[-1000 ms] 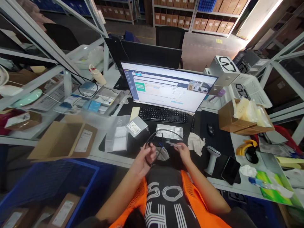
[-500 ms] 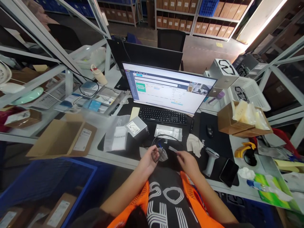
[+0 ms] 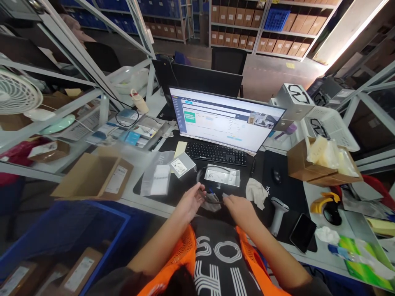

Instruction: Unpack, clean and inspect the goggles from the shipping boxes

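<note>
A looped black cable (image 3: 199,176) arches over the desk mat in front of me. My left hand (image 3: 189,202) has its fingers closed around the left side of this loop. My right hand (image 3: 239,207) is closed at the lower right of the loop, its fingertips on the cable; a small pale strip shows beside them. Between my hands, a crumpled clear plastic bag (image 3: 212,206) lies beneath the cable, with a small blue bit near it. Just beyond is a flat silver packet (image 3: 222,176) with a label. A small grey box (image 3: 184,164) sits to the left.
A monitor (image 3: 222,119) and keyboard (image 3: 216,154) stand behind. On the right are a cloth (image 3: 256,192), scanner (image 3: 277,216), phone (image 3: 303,232), mouse (image 3: 276,176) and tape dispenser (image 3: 331,209). An open carton (image 3: 92,176) and blue crate (image 3: 121,224) are at left.
My right hand has moved left to the cable, its fingers curled in. My left hand has shifted slightly left and the loop has changed shape. The whole view has shifted a little.
</note>
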The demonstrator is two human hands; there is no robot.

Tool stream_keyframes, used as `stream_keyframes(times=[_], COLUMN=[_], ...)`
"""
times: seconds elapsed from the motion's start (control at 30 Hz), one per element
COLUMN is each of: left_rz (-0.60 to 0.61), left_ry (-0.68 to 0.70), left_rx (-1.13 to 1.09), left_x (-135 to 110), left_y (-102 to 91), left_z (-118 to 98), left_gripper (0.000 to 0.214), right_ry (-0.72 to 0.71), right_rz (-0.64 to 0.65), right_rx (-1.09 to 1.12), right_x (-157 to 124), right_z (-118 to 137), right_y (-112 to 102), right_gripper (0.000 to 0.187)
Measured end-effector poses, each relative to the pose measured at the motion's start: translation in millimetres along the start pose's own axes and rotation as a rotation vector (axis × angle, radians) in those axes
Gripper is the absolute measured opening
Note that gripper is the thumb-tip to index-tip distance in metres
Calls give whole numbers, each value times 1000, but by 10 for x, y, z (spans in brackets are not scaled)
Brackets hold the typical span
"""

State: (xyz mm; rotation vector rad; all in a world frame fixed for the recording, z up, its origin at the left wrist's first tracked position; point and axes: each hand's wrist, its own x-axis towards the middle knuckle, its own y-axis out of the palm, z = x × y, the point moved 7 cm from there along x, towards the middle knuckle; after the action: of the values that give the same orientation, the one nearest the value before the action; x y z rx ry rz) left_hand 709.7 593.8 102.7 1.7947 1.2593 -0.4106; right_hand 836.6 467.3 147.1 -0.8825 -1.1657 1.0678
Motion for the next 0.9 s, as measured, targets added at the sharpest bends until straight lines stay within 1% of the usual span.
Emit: stream_keyframes(times=[0.07, 0.1, 0.13, 0.2, 0.23, 0.27, 0.3, 0.33, 0.37, 0.4, 0.43, 0.47, 0.53, 0.6, 0.67, 0.8, 0.9], left_rz=[132, 214, 299, 440, 463, 456, 427, 390, 365, 365, 391, 430, 487, 501, 502, 513, 508], left_ry=[0, 25, 71, 243, 366, 502, 631, 735, 796, 811, 788, 742, 640, 570, 557, 587, 590], left_rx=[128, 248, 406, 753, 877, 951, 974, 963, 945, 936, 937, 941, 927, 904, 928, 1046, 1053], left_x=[-102, -176, -266, -473, -579, -682, -777, -857, -912, -938, -940, -927, -889, -866, -874, -902, -886], left_y=[91, 147, 206, 318, 363, 406, 444, 479, 516, 561, 611, 658, 710, 710, 691, 654, 630], left_z=[-36, -66, -105, -226, -321, -435, -554, -661, -734, -765, -757, -721, -632, -556, -500, -402, -352], left_gripper=[40, 46, 46, 32, 23, 19, 25, 39, 56, 70, 77, 76, 67, 61, 60, 55, 53], right_ry=[100, 159, 220, 323, 361, 386, 395, 394, 390, 385, 383, 383, 387, 388, 379, 341, 332], right_rz=[-142, -208, -260, -300, -297, -288, -282, -280, -281, -279, -272, -258, -221, -192, -182, -151, -115], right_rx=[91, 167, 249, 405, 465, 514, 554, 588, 618, 648, 677, 707, 760, 788, 791, 767, 751], right_x=[-41, -73, -112, -200, -244, -286, -322, -353, -378, -397, -409, -416, -424, -436, -456, -495, -505], right_z=[-157, -255, -357, -533, -594, -635, -652, -654, -643, -623, -599, -571, -517, -478, -458, -438, -408], right_y=[-201, -297, -378, -483, -513, -535, -555, -573, -586, -594, -595, -591, -583, -590, -615, -643, -642], right_gripper=[24, 26, 27, 30, 31, 32, 33, 33, 33, 33, 33, 33, 33, 33, 32, 28, 28])
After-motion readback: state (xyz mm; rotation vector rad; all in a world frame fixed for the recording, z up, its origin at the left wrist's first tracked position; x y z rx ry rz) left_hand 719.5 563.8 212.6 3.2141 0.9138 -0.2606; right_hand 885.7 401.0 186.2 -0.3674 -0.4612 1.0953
